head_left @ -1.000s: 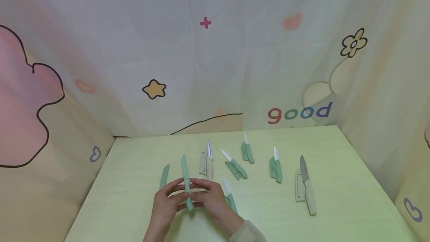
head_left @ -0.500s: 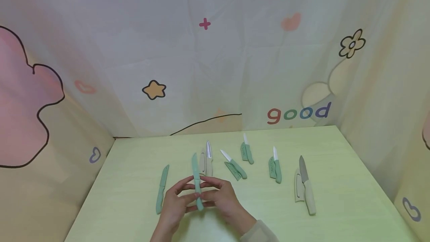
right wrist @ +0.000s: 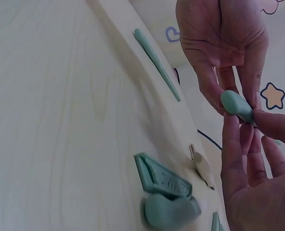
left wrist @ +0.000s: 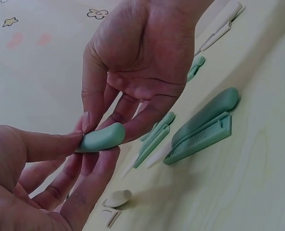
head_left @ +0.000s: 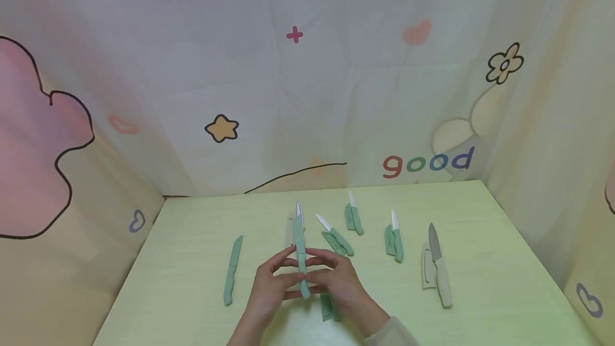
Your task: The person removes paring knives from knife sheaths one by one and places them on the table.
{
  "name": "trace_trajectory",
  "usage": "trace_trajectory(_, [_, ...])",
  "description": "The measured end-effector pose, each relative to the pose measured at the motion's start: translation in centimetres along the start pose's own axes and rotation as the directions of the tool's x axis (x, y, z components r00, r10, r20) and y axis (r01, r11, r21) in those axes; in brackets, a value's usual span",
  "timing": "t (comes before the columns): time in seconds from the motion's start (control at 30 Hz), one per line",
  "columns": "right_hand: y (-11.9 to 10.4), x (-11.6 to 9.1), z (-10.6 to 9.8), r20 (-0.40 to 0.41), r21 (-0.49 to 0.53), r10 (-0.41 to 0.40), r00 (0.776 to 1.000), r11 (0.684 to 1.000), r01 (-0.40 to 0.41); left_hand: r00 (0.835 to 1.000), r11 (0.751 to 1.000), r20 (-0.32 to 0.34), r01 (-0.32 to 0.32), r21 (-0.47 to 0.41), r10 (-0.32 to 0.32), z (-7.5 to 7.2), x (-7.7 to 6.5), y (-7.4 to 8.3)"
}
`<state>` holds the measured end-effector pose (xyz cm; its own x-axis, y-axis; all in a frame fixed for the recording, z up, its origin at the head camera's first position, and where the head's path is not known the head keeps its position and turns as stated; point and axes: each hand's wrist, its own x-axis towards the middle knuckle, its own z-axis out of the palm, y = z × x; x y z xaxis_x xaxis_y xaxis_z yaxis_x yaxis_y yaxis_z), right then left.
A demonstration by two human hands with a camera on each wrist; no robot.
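Observation:
Both hands hold a green sheathed knife upright above the table. My left hand pinches its handle from the left, and my right hand pinches it from the right. Only the rounded handle end of this knife shows clearly in the left wrist view, between the fingertips of both hands. Behind it, a cream peeler-like tool with a cream cover is partly covered. Under my right hand lies a green knife with its sheath, mostly hidden. Another green sheathed knife lies to the left.
Right of the hands are green knives beside their sheaths: one tilted, one at the back, one farther right. A larger cream-handled knife lies beside its cover. A printed curtain surrounds the table.
Both hands have moved right with the sheathed knife, which now overlaps the cream tool. The left sheathed knife has come fully into view. The grip looks the same.

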<state>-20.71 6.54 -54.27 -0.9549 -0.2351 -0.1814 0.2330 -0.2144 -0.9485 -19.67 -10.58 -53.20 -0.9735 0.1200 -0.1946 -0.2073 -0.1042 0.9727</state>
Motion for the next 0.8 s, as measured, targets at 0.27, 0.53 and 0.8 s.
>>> trace_trajectory(0.27, [-0.8, -1.0, -1.9, -0.016, -0.026, 0.012, 1.0, 1.0, -0.012, 0.996, 1.0, 0.084, -0.02, -0.013, 0.021, 1.5, 0.4, -0.1])
trace_trajectory(0.53, [-1.2, -1.7, -3.7, -0.025, -0.014, 0.003, 1.0, 1.0, -0.003, 0.994, 0.999, 0.113, -0.006, -0.039, 0.011, 3.4, 0.6, -0.1])
trace_trajectory(0.8, [-1.5, -2.5, -5.2, -0.056, -0.007, 0.007, 0.998, 1.0, -0.007, 0.989, 0.998, 0.145, 0.001, -0.067, 0.009, 4.9, 0.9, -0.6])
